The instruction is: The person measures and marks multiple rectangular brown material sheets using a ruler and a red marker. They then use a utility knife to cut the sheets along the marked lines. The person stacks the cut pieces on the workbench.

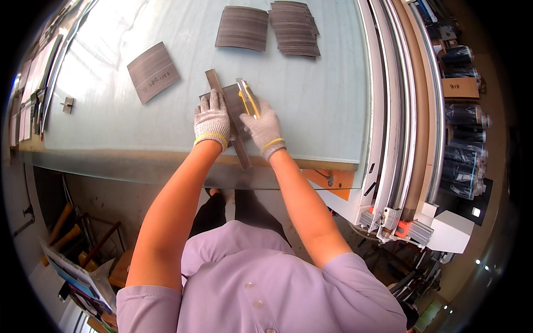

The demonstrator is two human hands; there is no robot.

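My left hand [212,121], in a pale knit glove with a yellow cuff edge, lies flat with fingers stretched over a narrow metal straightedge [240,152] and a dark grey sheet. Under the straightedge rests the dark sheet [234,94], partly hidden by both hands. My right hand [265,130], gloved the same way, is closed around a yellow utility knife [251,101], just right of the straightedge. The knife points away from me, and I cannot tell whether its tip touches the sheet.
Two stacks of brown-grey striped pieces [241,29] [295,30] lie at the far side of the glass-like tabletop [311,127]. A single piece with handwriting [154,72] lies left. A small metal block [68,105] sits farther left. Long rails and rollers [413,111] run along the right.
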